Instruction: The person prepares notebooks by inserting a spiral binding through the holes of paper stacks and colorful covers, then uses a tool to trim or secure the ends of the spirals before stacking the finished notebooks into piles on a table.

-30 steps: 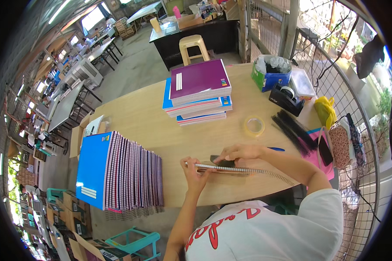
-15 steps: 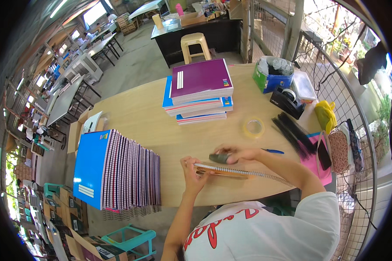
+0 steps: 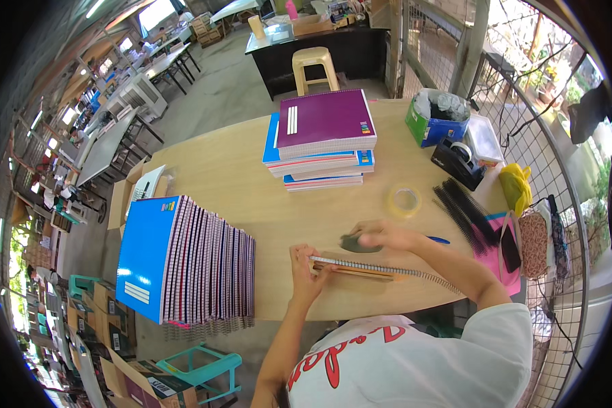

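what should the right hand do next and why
Probably bring the dark object toward the wire coil: the right hand seems to hold it just apart from the coil, while the left hand steadies the coil's left end.

I see red script on the white shirt this side of the left fingers, multicoloured letters on the purple notebook beyond them and blue notebook leftward, print on a carton near-left.
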Demonstrator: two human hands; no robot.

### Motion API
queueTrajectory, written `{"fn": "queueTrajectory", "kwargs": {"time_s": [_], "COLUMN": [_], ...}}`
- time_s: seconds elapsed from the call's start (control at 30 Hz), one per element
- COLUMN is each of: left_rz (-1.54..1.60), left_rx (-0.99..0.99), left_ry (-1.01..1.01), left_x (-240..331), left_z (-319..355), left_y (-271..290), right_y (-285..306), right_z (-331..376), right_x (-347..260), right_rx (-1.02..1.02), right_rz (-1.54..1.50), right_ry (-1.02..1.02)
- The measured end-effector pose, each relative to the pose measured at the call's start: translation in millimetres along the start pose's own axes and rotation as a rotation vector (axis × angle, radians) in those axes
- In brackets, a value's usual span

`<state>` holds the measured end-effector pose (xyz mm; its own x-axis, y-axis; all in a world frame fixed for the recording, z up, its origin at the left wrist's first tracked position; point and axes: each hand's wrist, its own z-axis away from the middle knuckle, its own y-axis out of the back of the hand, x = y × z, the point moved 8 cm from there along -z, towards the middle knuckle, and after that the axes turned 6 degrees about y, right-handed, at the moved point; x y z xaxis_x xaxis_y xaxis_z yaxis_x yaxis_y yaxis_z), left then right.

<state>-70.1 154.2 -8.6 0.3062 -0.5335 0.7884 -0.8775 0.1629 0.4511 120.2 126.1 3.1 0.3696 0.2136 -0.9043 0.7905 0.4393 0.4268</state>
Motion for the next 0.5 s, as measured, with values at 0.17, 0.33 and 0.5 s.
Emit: {"fn": "queueTrajectory", "kwargs": {"time_s": [0.17,0.33,0.5], "left_rz": [0.009,0.07,0.051], "left_rx": [-0.014,-0.014,-0.032], "left_ry": [-0.041,0.006,0.017], "left_x": [4,-4,-7], "left_z": [-2,2,2], "left_y": [3,1,0], "right_y": [-7,-16,-8], "right_z": [-9,-18,-26], "right_x": [-9,-6,-22], "right_rx": [-0.173,-0.137,0.002], "right_rz": [0.409,0.391,0.134], "right_ry": [-0.133,-0.139,-0.034]}}
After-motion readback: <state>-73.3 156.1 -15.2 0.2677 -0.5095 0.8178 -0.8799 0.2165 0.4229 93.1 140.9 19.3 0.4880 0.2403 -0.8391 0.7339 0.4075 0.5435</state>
